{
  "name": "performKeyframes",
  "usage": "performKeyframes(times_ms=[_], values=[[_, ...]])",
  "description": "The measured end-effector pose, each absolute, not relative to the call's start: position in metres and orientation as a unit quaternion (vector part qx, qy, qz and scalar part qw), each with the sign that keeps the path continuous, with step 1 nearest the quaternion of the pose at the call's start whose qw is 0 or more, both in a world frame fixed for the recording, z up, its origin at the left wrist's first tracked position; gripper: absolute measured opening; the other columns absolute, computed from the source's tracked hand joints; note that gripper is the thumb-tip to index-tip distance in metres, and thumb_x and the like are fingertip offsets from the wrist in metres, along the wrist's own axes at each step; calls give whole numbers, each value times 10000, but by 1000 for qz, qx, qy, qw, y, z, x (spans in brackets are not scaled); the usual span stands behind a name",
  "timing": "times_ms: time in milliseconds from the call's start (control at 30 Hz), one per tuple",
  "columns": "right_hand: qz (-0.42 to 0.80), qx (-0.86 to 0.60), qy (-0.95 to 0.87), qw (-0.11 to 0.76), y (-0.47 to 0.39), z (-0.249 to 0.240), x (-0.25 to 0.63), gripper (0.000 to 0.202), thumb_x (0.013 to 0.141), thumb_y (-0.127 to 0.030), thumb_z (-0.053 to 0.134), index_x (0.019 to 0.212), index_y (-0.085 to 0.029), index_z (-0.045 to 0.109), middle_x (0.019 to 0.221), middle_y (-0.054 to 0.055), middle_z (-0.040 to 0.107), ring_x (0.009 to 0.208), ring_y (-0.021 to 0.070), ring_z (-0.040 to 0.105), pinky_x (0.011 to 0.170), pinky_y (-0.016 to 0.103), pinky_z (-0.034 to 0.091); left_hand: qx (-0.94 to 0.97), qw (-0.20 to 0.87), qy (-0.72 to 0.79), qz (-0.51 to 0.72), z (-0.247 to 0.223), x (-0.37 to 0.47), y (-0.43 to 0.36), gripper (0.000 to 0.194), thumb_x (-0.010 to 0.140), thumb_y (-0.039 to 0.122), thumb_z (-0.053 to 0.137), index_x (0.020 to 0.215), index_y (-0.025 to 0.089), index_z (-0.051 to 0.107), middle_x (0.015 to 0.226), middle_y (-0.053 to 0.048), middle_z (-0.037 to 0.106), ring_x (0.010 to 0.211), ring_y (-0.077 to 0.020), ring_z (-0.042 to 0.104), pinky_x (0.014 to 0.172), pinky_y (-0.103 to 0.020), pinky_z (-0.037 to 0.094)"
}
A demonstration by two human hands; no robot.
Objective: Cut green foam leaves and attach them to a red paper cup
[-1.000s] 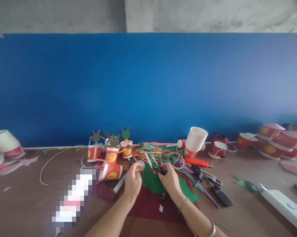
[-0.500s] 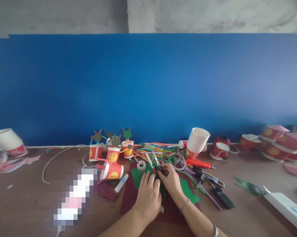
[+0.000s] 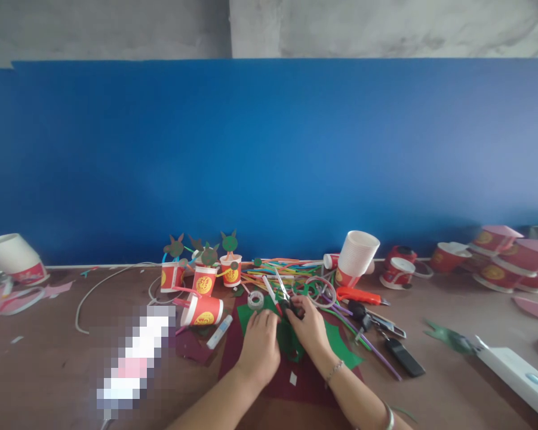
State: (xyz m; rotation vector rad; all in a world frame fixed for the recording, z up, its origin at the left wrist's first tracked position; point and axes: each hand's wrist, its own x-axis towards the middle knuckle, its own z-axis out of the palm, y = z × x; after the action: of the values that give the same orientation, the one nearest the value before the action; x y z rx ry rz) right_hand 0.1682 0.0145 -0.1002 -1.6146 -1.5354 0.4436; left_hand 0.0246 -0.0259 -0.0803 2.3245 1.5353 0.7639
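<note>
My right hand is closed on the black handles of a pair of scissors, whose slightly parted blades point away from me. Curled over green paper, my left hand has its fingertips tucked down; what they hold, if anything, is hidden. Between the hands lie dark green paper pieces. A dark red sheet is underneath, with a small white scrap on it. Just beyond my left hand are a roll of tape and a red and white pen.
Red paper cups with animal heads stand left of centre, near a glue stick. Behind the hands lie coloured pipe cleaners. To the right are stacked white cups, an orange cutter, keys and a white box.
My left hand has moved left and slightly toward me, away from my right hand. More of the green paper between them and of the scissors now shows.
</note>
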Motion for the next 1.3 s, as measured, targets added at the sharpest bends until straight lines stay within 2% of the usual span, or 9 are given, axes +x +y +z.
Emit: performKeyframes(times_ms=[133,300,633,767,1133,1300], values=[[122,-635,-641,414,16,-107,170,209,707,-168,475,879,-194,591,872,68,641,796,227,564,737,352,462,753,149,563,307,-87,13,-11,489,640,-98,311,1015,146,508,1000,-116,579,975,-223,551,870,-358,436],[37,-625,-667,403,15,-111,170,262,717,-117,457,936,-164,592,922,98,621,924,258,530,840,398,438,731,160,553,367,-92,10,-7,495,634,-115,305,1000,172,475,999,-97,571,970,-208,572,828,-337,464],[-27,-601,-701,382,14,-113,171,257,730,-92,465,970,-163,523,922,101,582,911,255,515,830,400,438,748,209,475,414,-97,11,-8,517,605,-112,314,988,191,485,961,-72,580,921,-194,598,827,-358,482],[-43,-594,-707,381,13,-113,169,297,734,-87,448,1017,-168,495,952,102,579,942,259,511,850,415,430,716,220,476,461,-97,10,-6,513,611,-101,328,997,196,490,975,-70,586,960,-198,597,847,-353,477],[-55,-625,-709,323,8,-102,168,245,747,-110,478,981,-147,540,916,114,534,899,265,494,822,387,443,714,274,455,456,-101,8,-3,549,588,-117,311,1012,193,473,1020,-75,569,952,-181,624,834,-325,492],[-44,-630,-712,307,8,-101,169,221,755,-122,478,949,-163,573,890,106,516,862,255,505,789,367,460,698,264,492,448,-100,7,-2,526,590,-113,317,984,195,482,990,-68,588,933,-190,628,826,-344,489]])
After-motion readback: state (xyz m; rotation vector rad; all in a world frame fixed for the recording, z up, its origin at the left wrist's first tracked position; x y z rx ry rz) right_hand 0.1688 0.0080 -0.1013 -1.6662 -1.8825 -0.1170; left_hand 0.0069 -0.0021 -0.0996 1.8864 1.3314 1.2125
